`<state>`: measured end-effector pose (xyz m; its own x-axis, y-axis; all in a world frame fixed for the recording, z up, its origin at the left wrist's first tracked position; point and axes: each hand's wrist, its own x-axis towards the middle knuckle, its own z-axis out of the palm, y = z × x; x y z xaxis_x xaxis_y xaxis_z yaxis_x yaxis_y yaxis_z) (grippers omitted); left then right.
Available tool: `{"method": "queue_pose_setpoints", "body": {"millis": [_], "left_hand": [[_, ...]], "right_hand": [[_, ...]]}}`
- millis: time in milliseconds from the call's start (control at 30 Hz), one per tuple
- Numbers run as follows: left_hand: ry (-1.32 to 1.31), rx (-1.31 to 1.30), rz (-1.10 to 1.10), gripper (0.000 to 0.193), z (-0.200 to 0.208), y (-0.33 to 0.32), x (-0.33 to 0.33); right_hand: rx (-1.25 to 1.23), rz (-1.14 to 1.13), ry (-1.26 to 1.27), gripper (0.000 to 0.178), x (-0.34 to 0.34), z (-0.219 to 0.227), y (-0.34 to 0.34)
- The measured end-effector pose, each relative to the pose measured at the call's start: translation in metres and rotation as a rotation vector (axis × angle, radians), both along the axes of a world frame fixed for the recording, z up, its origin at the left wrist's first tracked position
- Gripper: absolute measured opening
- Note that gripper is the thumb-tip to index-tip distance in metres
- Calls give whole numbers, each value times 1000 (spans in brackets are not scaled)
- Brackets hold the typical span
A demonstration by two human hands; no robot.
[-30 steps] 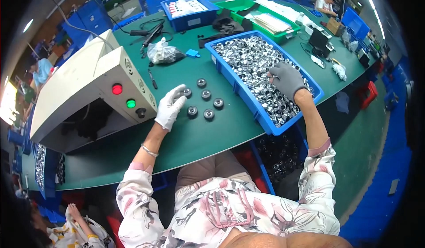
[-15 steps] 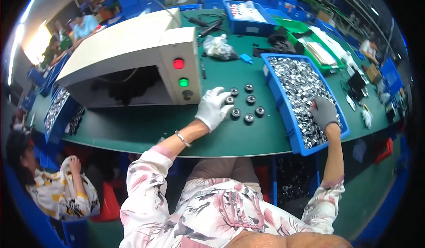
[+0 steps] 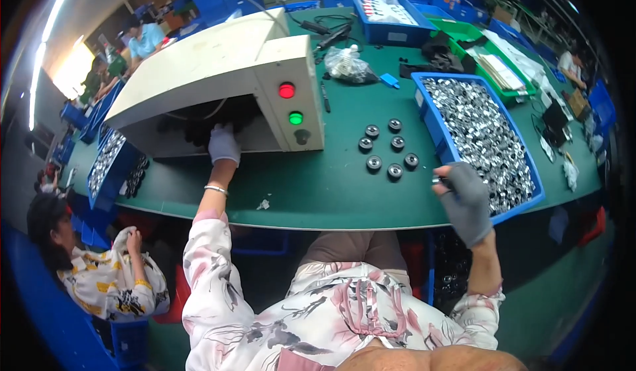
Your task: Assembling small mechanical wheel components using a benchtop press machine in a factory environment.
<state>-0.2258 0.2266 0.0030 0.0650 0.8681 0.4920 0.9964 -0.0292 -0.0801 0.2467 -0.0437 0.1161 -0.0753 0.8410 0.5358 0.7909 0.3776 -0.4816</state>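
Observation:
My left hand [image 3: 224,146], in a white glove, reaches into the dark opening of a cream machine [image 3: 291,63]. Its fingertips blend into the dark pile of black parts [image 3: 199,131] inside, so their grip is hidden. My right hand [image 3: 466,199], in a grey glove with bare fingertips, pinches a small shiny metal piece [image 3: 436,179] above the table, beside the near left edge of a blue bin [image 3: 429,114]. That bin is filled with small silver metal pieces [image 3: 480,129]. Several round black parts with metallic centres [image 3: 397,144] stand grouped on the green tabletop between my hands.
The machine's front carries a red light [image 3: 286,90], a green light [image 3: 295,118] and a dark knob [image 3: 302,137]. Behind lie a clear plastic bag [image 3: 350,65], a blue bin [image 3: 396,34] and a green tray [image 3: 510,93]. A co-worker [image 3: 106,271] sits at the left.
My left hand has left the black parts and moved left into the machine. My right hand has come out of the bin toward the left with a metal piece. The view has shifted slightly.

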Motion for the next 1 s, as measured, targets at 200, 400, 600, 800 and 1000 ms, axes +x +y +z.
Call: {"method": "queue_pose_setpoints", "body": {"millis": [200, 400, 600, 800, 1000], "left_hand": [[82, 108, -83, 32, -13, 12, -20], [-813, 209, -205, 36, -10, -41, -2], [-1787, -262, -445, 36, 31, -179, 111], [-1977, -596, -750, 36, 8, -224, 197], [-1732, -635, -740, 33, 13, -227, 222]], "right_hand": [[-218, 44, 484, 31, -32, -42, 13], [-359, 91, 1027, 34, -43, -76, 11], [-394, 112, 804, 30, -46, -83, 8], [-744, 411, 1521, 26, -76, -81, 9], [-183, 169, 468, 23, -79, -90, 11]]}}
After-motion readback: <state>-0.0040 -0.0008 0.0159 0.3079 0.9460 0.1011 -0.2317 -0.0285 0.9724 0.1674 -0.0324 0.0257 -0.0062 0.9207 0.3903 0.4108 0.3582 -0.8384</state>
